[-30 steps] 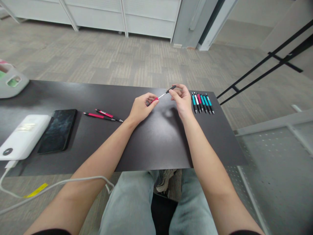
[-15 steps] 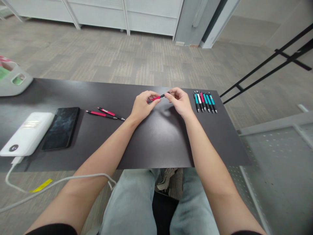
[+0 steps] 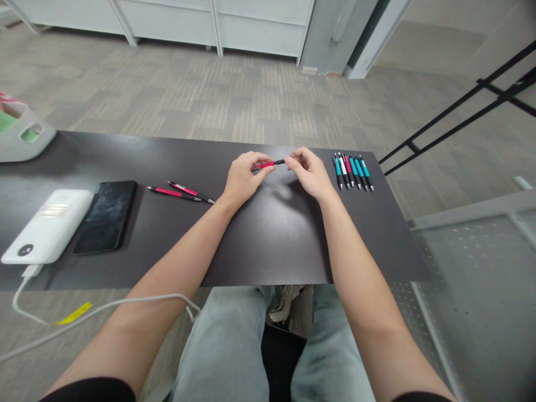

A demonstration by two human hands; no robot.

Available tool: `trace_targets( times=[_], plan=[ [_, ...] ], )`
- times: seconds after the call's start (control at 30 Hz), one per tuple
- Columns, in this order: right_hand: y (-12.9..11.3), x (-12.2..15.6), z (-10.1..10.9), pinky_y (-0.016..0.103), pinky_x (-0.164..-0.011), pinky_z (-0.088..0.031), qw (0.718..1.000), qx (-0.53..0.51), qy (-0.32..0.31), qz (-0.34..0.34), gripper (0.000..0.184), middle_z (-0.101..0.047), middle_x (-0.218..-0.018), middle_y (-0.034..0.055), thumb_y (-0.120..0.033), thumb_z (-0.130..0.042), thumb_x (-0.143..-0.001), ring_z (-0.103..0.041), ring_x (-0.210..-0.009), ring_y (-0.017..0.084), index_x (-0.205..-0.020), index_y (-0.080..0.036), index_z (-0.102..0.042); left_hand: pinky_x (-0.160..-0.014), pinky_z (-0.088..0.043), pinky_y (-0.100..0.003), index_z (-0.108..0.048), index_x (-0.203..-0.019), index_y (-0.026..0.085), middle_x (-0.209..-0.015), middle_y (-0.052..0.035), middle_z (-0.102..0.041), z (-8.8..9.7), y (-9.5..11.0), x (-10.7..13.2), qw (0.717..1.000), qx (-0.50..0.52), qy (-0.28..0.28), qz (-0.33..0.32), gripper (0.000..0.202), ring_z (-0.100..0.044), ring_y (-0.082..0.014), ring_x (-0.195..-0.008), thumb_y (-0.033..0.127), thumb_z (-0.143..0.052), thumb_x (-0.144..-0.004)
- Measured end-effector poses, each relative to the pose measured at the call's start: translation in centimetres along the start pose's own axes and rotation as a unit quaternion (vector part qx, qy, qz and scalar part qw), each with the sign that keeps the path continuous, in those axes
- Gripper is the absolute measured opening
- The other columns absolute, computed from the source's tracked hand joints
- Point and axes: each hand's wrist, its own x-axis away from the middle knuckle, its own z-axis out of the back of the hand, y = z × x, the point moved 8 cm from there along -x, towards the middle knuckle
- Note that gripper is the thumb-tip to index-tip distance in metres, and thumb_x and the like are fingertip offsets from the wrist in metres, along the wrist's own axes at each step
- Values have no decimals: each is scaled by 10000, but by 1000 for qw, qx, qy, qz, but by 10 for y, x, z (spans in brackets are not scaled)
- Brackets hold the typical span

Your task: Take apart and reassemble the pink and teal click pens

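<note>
At the far left end of the counter (image 3: 268, 251) sits a pale plastic basket (image 3: 41, 144) with green showing through its holes. Nearer to the person lies a white charger block (image 3: 50, 229) with a dark round spot on it. A white cord (image 3: 25, 312) is plugged into its near end and hangs down below the counter. There is a yellow tag (image 3: 75, 313) on the cord. Just beside the block, on its right, a black phone (image 3: 107, 218) lies flat with its screen dark.

Next come two red pens (image 3: 170, 192) with black ends, lying close together and a bit slanted. Their right ends are near the left wrist.

The left hand (image 3: 245, 177) is in the middle, at the far side of the counter. Its thumb and fingers are pinched tight on the red part of a red and black pen (image 3: 267, 164). This pen is between the two hands, lying sideways. The right hand (image 3: 310, 174) has its thumb and fingers pinched on the black end, so that tip is hard to see.

To the right of that hand is a neat row of six pens (image 3: 349, 169). From the left they go teal, white, red, teal, teal, teal. They stand side by side like a little fence, but lying down, with their black grips toward the person.
</note>
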Motion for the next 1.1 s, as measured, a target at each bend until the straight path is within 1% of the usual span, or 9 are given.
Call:
trace_targets(
  times=[0.13,0.23,0.43,0.5,0.6,0.7,0.8,0.97,1.1],
  plan=[
    [7,-1,-3,428,-836,-565,1000,14,-4,-1,748,-586,-759,-9,-998,-956,-997,-648,-867,271,-877,-320,-661,-1077,-698,-485,-894,-1031,318,-1066,-43,-912,-2,0,0,1000,-4,-9,-2,133,-840,-321,-1085,249,-1001,-989],
    [8,1,-3,431,-856,-573,999,41,-8,-16,791,-525,-687,-12,-1014,-923,-1021,-670,-864,281,-811,-312,-626,-1101,-693,-485,-892,-1024,311,-1084,-46,-922,-3,1,0,1000,-6,-12,-5,134,-841,-316,-1088,229,-993,-993],
    [3,0,-1,416,-830,-558,1000,9,6,6,745,-588,-767,-19,-1008,-951,-990,-632,-858,259,-911,-326,-662,-1085,-702,-490,-897,-1032,315,-1067,-44,-920,-1,2,1,1000,-5,-3,1,136,-843,-322,-1080,230,-991,-986],
    [6,-1,-1,426,-825,-552,1000,14,4,10,752,-566,-753,-15,-1006,-937,-1002,-622,-843,261,-877,-323,-649,-1101,-699,-498,-896,-1024,317,-1085,-47,-926,-2,3,1,1000,-5,-6,0,138,-850,-327,-1095,226,-991,-985],
    [10,0,-1,437,-848,-562,999,35,-7,-4,776,-519,-708,-6,-1005,-915,-1027,-665,-873,284,-819,-314,-630,-1124,-699,-513,-895,-1014,323,-1102,-49,-940,-2,4,1,1000,-2,-12,-4,134,-850,-339,-1118,237,-991,-977],
    [8,1,0,432,-865,-575,1000,24,-13,-11,734,-558,-733,-4,-971,-955,-1021,-701,-922,293,-868,-312,-670,-1109,-707,-514,-890,-1006,325,-1088,-46,-944,-2,4,1,1000,2,-13,-3,128,-846,-343,-1111,262,-996,-972],
    [5,0,0,427,-855,-577,1000,10,-15,-3,691,-599,-765,-4,-929,-998,-1005,-687,-915,281,-905,-314,-700,-1097,-703,-508,-877,-983,320,-1077,-48,-935,-1,2,1,1000,1,-12,-1,140,-846,-341,-1112,277,-1010,-976],
    [16,-2,-2,436,-834,-563,999,40,-26,-8,807,-538,-677,-4,-1035,-906,-1013,-662,-841,276,-783,-307,-647,-1110,-695,-521,-875,-966,321,-1089,-51,-936,-3,4,1,999,-8,-29,-16,168,-840,-350,-1137,276,-1036,-973],
    [16,-2,0,428,-823,-571,1000,19,-19,10,771,-669,-772,0,-1049,-962,-945,-669,-845,265,-883,-317,-729,-1075,-695,-514,-860,-952,316,-1041,-48,-908,-2,4,1,1000,-2,-26,-9,196,-827,-350,-1127,282,-1051,-982]
  ],
)
